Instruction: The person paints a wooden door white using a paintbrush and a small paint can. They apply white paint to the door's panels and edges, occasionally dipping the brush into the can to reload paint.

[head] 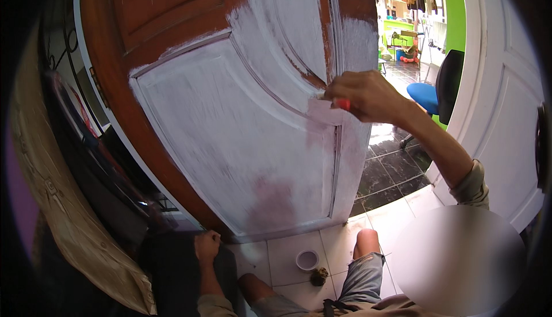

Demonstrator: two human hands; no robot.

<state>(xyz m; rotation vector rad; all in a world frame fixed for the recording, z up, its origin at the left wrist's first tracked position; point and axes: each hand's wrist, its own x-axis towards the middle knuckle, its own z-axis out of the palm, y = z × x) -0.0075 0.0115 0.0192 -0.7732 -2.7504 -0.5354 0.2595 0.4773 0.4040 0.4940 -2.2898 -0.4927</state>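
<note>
A brown wooden panel door (224, 144) stands before me, much of it covered in streaky white paint, with bare brown along its left side and upper left panel. My right hand (362, 94) grips a paintbrush (343, 103) with a red part showing; its pale tip is at the moulding near the right side of the door. Most of the brush is hidden by my fingers. Low on the left, my left hand (208, 244) rests with curled fingers at the edge of a dark padded surface, near the door's lower corner. I cannot make out anything in it.
On the white floor tiles between my knees stand a small white tub (307, 260) and a dark, crumpled clump (319, 277). A blue and black chair (424, 97) is beyond the doorway at right, beside a white door (502, 114). Brown patterned fabric (64, 205) hangs at left.
</note>
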